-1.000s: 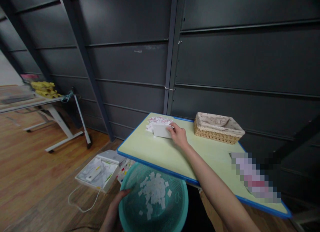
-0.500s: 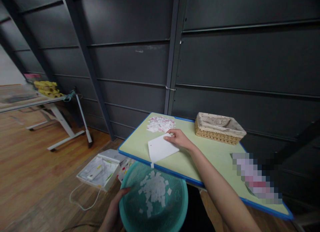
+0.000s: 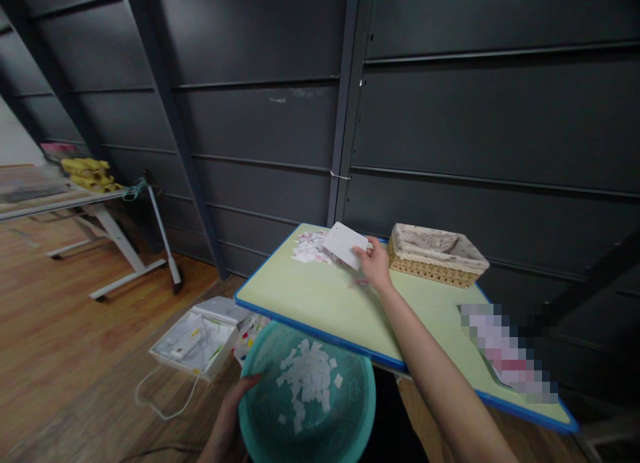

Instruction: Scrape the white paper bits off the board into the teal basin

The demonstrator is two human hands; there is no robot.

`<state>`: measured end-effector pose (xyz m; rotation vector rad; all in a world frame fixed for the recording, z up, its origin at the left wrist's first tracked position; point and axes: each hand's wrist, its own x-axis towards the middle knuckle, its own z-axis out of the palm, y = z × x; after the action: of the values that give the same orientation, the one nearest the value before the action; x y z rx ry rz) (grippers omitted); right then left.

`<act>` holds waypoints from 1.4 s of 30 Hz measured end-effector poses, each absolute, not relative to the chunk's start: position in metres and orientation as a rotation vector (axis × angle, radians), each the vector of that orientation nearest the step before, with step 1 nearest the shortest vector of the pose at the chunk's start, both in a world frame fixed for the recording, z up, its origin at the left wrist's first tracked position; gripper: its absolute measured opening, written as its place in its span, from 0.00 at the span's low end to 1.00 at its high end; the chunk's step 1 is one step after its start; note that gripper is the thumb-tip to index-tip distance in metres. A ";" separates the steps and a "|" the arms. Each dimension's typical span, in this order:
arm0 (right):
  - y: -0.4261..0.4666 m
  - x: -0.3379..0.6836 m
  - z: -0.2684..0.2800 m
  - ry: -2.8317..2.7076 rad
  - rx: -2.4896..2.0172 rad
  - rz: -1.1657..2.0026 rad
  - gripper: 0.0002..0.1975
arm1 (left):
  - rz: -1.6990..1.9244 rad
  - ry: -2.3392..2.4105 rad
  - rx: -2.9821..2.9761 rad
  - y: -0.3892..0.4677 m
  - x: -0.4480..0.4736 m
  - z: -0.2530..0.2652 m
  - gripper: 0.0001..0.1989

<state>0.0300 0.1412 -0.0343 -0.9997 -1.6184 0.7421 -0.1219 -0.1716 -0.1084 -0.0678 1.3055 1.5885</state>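
My right hand (image 3: 375,263) pinches a flat white card (image 3: 345,244) with a small hole near one corner. The card is raised over the far part of the pale green tabletop (image 3: 295,293), partly covering a heap of white and pinkish paper scraps (image 3: 307,248). A few blurred pinkish scraps lie just below that hand. Lower down, my left hand (image 3: 235,400) grips the left rim of a green mesh plastic basket (image 3: 357,390) held below the table's front edge. Small white paper pieces (image 3: 310,376) lie inside the basket.
A cloth-lined woven basket (image 3: 435,270) stands at the table's back right. A pixelated item (image 3: 507,356) lies near the right end. On the floor at left sits an open white box (image 3: 195,343) with a cord. A second table (image 3: 107,213) stands farther left, before dark wall panels.
My right hand has moved the white card from the table's front edge back and up toward the scrap heap. The paper piece at the edge is gone from there. My left hand stays put.
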 end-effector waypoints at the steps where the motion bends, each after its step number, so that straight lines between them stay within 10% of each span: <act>1: 0.142 0.031 -0.036 -1.667 -1.014 0.662 0.20 | 1.588 1.316 -0.056 -0.172 -0.122 -0.108 0.03; 16: 0.131 -0.002 -0.056 -2.199 -0.924 0.122 0.17 | 1.512 1.232 -0.056 -0.171 -0.126 -0.119 0.24; 42: 0.129 0.003 -0.050 -2.141 -0.966 0.080 0.17 | 1.496 1.323 -0.089 -0.170 -0.117 -0.105 0.26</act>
<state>0.0028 0.1293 -0.0499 -0.9658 -2.1412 0.0805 -0.1174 -0.1702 -0.1047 -0.0888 1.3229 1.4960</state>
